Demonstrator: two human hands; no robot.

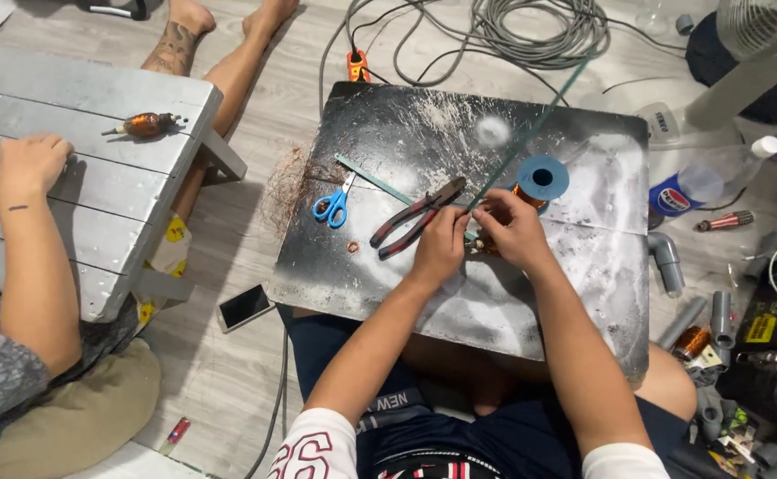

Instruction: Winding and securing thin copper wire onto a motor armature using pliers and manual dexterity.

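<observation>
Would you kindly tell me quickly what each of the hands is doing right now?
Left hand: closed, pinching a small copper-wound piece.
Right hand: closed on the same piece, beside the blue wire spool.

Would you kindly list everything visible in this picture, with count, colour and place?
board: one, black, scuffed white, on the lap
pliers: one, red-black handles, board centre
scissors: one, blue handles, board left
wire spool: one, blue with copper winding, beside right hand
phone: one, floor
cable coil: grey, floor at top
wooden bench: grey, left
another person's hand: on bench
left hand: pinching small work
right hand: same
</observation>
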